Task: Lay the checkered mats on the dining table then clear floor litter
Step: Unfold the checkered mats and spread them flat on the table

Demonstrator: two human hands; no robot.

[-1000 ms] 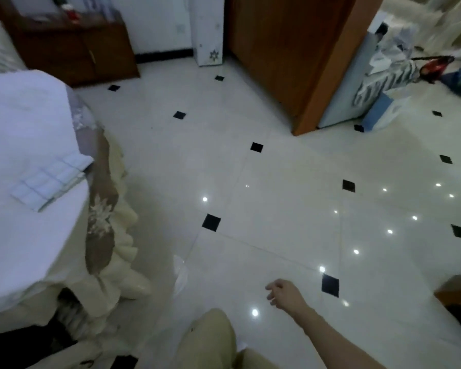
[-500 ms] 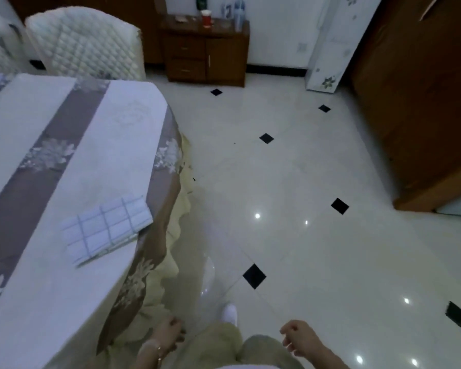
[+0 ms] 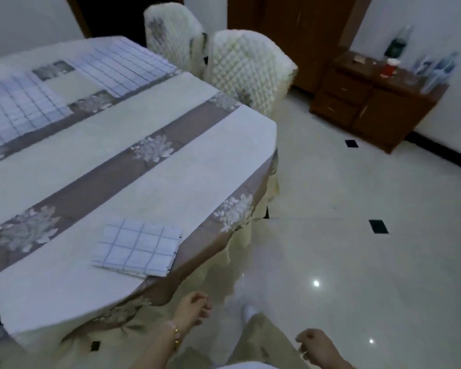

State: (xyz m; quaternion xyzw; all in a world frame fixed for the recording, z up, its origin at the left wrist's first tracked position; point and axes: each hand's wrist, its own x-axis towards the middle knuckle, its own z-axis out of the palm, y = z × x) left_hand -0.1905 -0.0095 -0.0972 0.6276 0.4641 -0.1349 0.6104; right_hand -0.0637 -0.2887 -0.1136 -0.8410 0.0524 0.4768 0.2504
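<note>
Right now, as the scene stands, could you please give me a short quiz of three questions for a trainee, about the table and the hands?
1. Where does the folded checkered mat lie?
A: on the floor.
B: on the dining table, near the edge closest to the person.
C: on a chair seat.
2. True or false: the left hand and the right hand both hold nothing.
3. Fill in: ___ quilted chairs stand at the table's far side.

Key: 1 B; 2 true; 3 two.
</note>
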